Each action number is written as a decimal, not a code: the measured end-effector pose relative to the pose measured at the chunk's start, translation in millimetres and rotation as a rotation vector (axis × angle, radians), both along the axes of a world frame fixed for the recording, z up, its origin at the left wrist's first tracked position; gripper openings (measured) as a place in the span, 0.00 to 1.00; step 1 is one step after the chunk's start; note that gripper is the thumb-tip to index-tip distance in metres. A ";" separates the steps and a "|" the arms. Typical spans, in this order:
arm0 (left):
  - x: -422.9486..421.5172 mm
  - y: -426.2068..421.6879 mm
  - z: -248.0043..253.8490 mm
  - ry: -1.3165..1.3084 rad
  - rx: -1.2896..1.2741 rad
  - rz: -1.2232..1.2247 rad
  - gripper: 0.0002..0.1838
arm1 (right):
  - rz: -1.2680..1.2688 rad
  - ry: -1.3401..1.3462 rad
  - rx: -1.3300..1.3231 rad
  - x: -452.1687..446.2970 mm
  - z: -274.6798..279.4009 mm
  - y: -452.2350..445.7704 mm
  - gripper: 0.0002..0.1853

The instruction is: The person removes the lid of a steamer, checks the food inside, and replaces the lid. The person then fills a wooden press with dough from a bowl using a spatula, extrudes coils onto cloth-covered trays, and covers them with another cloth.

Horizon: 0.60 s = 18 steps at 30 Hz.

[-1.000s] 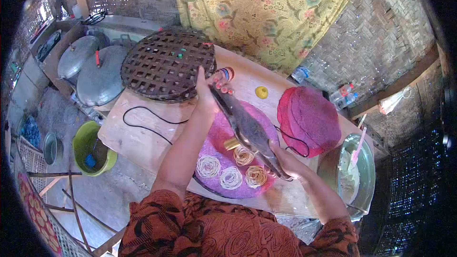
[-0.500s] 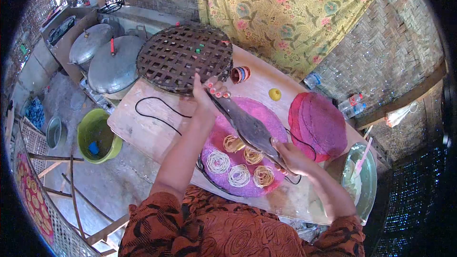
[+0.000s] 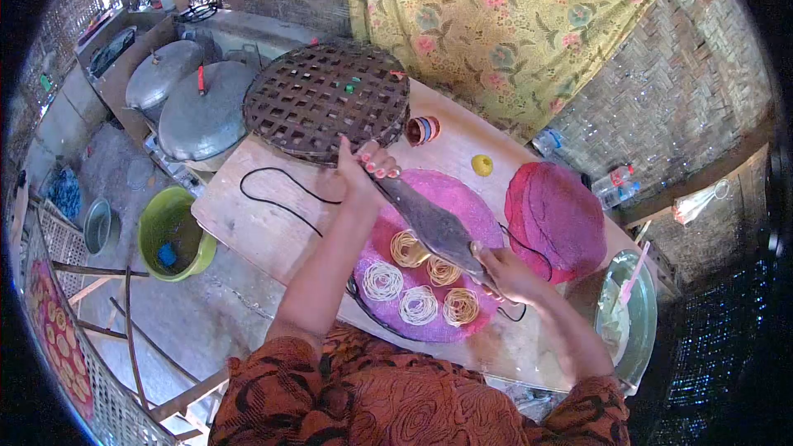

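Observation:
A dark wooden hand press (image 3: 434, 219), wide in the middle and narrow at both ends, slants over the pink round mat (image 3: 462, 198). My left hand (image 3: 363, 169) wraps round its upper-left end, and my right hand (image 3: 508, 272) grips the lower-right end. Below its middle, a brass-coloured part shows just above a yellowish noodle nest (image 3: 407, 249). Another yellowish nest (image 3: 443, 271) is partly covered by the press. Along the mat's near side lie a white nest (image 3: 382, 282), a second white nest (image 3: 418, 305) and a tan nest (image 3: 460, 306).
A stack of pink mats (image 3: 555, 219) lies right of the work, beside a basin (image 3: 648, 314) of pale dough with a pink-handled utensil. Behind stand a striped cup (image 3: 423, 130), a yellow ball-like item (image 3: 481, 165) and dark woven trays (image 3: 322, 103). A black cord (image 3: 277, 171) loops across the table.
The whole view has shifted slightly. Both hands keep hold of the press over the same part of the mat, and the nests look much the same.

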<state>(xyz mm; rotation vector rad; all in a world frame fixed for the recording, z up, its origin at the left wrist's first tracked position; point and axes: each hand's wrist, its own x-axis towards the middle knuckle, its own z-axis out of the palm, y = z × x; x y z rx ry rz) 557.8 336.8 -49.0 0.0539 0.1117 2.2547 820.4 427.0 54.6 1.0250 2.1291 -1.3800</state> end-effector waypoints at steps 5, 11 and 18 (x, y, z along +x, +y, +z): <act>-7.1 19.7 -12.2 0.012 0.022 0.014 0.31 | 0.000 0.072 0.186 -3.0 -34.7 18.8 0.35; -30.6 2.6 -14.0 0.119 0.046 0.033 0.32 | 0.072 0.215 0.293 -20.3 -74.2 12.5 0.31; -27.5 -42.8 49.0 0.295 0.105 0.127 0.29 | 0.081 0.275 -0.229 -25.2 -37.0 12.9 0.29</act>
